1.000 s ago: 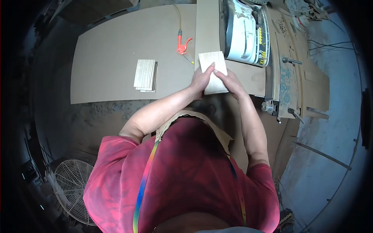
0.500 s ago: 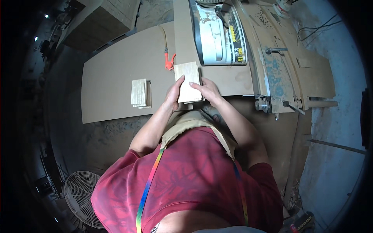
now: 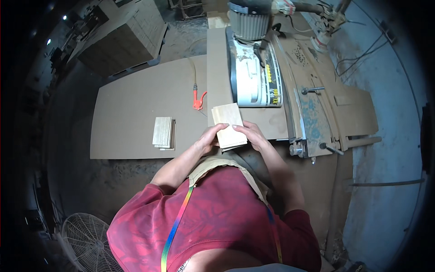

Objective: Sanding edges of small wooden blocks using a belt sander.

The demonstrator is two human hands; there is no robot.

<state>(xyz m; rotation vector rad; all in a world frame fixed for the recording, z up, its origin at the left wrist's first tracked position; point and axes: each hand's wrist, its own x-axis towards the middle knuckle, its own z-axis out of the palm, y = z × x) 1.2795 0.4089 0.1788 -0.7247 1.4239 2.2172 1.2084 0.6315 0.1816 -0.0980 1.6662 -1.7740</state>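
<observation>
The brown work table (image 3: 122, 109) extended across the area ahead of the person, its near edge in front of the apron. The white-housed machine (image 3: 256, 75) stood on the right part of the table, beyond the hands. The left forearm (image 3: 180, 164) ran upward and inward to the right; the right forearm (image 3: 277, 168) ran upward and inward to the left, so that both converged in front of the apron. The held wood stack (image 3: 229, 119), composed of flat pale pieces slightly out of line, was located between the hands at the near table edge, its far end angled to the left. Contact between this stack and the table could not be determined. The right hand (image 3: 253, 137) was closed around the right side of the stack, thumb flat on the upper face. The left hand (image 3: 210, 138) was closed around the left side in a similar pose, its thumb also on top. Most fingers were hidden below. The second wood stack (image 3: 161, 132) lay on the table, left of the left hand. The red air gun (image 3: 198, 102) lay beyond that hand. The thumb tips pointed toward each other, just apart
</observation>
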